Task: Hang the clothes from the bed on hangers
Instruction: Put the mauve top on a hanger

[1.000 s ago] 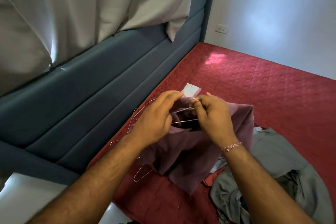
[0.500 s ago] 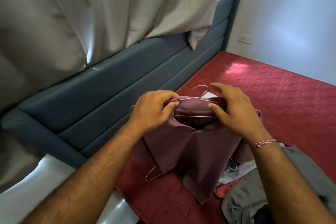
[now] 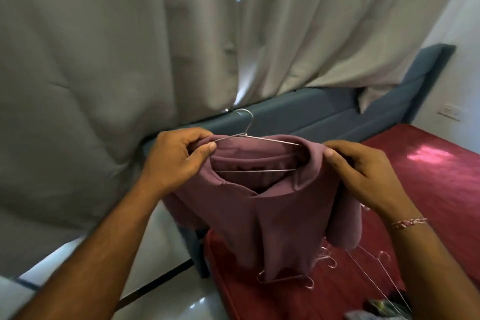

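Plainly unlabelled mauve shirt (image 3: 262, 215) on wire hanger (image 3: 249, 135).

Legible text, labels, brands, numbers, signs: none. The mauve shirt (image 3: 262, 215) shows no printed mark or readable tag on its visible side or inside the collar. The wire hanger (image 3: 255, 139) carries no stamp that can be made out. The wall plate (image 3: 450, 112) at the right edge is too small and blurred to tell whether it bears any marking.
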`<state>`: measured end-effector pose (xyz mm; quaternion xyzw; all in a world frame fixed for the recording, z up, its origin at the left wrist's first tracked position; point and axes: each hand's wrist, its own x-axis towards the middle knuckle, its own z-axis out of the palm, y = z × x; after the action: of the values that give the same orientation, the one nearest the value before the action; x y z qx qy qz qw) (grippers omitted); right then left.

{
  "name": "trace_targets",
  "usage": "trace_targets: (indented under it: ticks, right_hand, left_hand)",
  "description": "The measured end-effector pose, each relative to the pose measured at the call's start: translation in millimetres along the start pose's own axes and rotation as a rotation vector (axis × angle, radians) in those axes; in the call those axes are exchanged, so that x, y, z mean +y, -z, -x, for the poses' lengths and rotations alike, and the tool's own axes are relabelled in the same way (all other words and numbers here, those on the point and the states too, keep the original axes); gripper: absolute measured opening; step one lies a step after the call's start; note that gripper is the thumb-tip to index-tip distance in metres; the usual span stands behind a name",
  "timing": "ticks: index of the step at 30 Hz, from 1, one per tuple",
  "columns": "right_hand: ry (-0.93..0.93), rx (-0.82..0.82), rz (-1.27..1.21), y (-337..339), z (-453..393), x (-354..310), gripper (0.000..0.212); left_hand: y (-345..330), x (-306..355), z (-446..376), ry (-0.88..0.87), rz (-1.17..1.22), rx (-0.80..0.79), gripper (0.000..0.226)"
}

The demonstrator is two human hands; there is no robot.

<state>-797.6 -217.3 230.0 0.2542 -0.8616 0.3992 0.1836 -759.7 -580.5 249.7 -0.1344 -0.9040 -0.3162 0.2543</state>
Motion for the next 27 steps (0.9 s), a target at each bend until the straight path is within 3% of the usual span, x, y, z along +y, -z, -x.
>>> trace_targets:
  ticks: [9, 15, 23, 27]
  right_hand:
    - [0.237, -0.142, -0.330, -112, -64, -183, 0.027]
    - [0.489, -0.208, -0.383, -203, -108, -349, 0.013]
    - [0.806, -0.075, -0.480, -292, -134, -569, 0.027]
    - [0.939, -0.021, -0.547, -316, -142, -658, 0.032]
  left_hand:
    - [233, -47, 66, 0.093, -0.174, 0.052, 0.013]
    - [409, -47, 146, 0.185, -0.366, 0.164, 0.018]
    - [631, -23, 260, 0.420, -0.785, 0.332, 0.032]
    - [719, 2, 314, 0.563, -0.810, 0.418, 0.050]
